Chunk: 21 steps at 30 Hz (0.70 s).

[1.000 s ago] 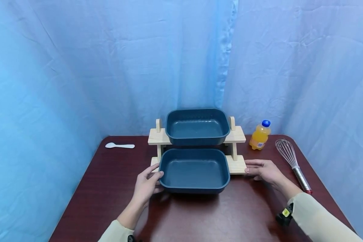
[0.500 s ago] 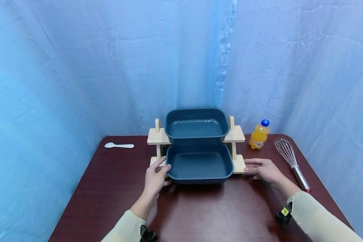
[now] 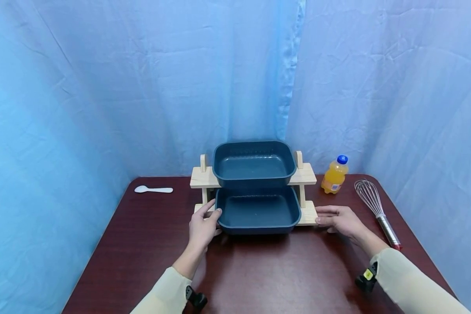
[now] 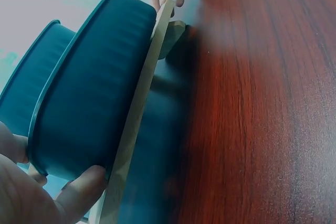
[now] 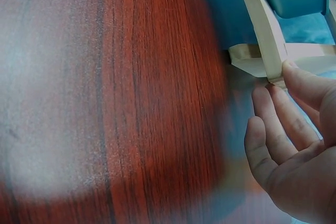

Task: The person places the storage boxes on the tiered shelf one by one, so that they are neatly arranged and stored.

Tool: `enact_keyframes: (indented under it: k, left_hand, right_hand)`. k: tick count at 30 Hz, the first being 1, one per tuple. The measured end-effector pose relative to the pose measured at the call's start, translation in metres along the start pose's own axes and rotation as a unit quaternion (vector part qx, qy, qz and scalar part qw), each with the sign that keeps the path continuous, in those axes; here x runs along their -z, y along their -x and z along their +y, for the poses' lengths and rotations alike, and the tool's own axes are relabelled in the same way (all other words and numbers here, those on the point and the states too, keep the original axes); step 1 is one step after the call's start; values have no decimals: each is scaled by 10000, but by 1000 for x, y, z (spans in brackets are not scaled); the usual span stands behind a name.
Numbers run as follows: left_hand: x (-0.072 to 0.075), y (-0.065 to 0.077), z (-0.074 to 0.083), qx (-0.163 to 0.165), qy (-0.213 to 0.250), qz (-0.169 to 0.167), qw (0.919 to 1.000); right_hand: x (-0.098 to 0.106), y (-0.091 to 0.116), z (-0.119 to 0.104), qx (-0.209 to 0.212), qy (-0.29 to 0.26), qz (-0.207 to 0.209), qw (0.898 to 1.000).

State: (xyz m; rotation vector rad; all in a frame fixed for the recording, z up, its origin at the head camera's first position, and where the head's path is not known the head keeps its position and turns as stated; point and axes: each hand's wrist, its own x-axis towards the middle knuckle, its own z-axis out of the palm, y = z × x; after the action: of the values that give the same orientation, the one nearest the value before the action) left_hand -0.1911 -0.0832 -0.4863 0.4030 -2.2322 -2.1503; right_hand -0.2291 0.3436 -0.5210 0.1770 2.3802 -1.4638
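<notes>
Two dark blue plastic bins sit one above the other on a two-tier wooden rack [image 3: 308, 213]. My left hand [image 3: 202, 227] holds the left end of the lower bin [image 3: 259, 211], with its thumb by the rim. Close up in the left wrist view, the bin's side [image 4: 94, 87] stands along the pale shelf board [image 4: 131, 124], fingers against its end. On the upper tier rests the second bin [image 3: 255, 168], its inside bare. My right hand [image 3: 343, 223] pinches the right end of the lower shelf; the right wrist view shows its thumb and fingertips at the board's corner [image 5: 273, 66].
Behind the rack's right side stands a bottle of orange drink [image 3: 335, 176] with a blue cap. A whisk [image 3: 378, 213] lies at the table's right edge, a white spoon [image 3: 153, 189] at the back left. Blue curtains [image 3: 172, 87] surround the dark red table [image 3: 141, 253].
My left hand has pushed the lower bin back and slightly right, farther onto the lower shelf and nearer the upper tier. The right hand has stayed on the shelf end.
</notes>
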Motion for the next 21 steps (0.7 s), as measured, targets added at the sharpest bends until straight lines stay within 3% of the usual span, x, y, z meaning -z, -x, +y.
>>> enact_keyframes:
  k: [10,21]
  left_hand:
    - [0,0,-2,244,46,-97,9996]
    - [7,0,-10,-277,-133,-262,9992]
  right_hand:
    - [0,0,0,1,11,0,10000]
    - [0,0,2,34,150,44,9999]
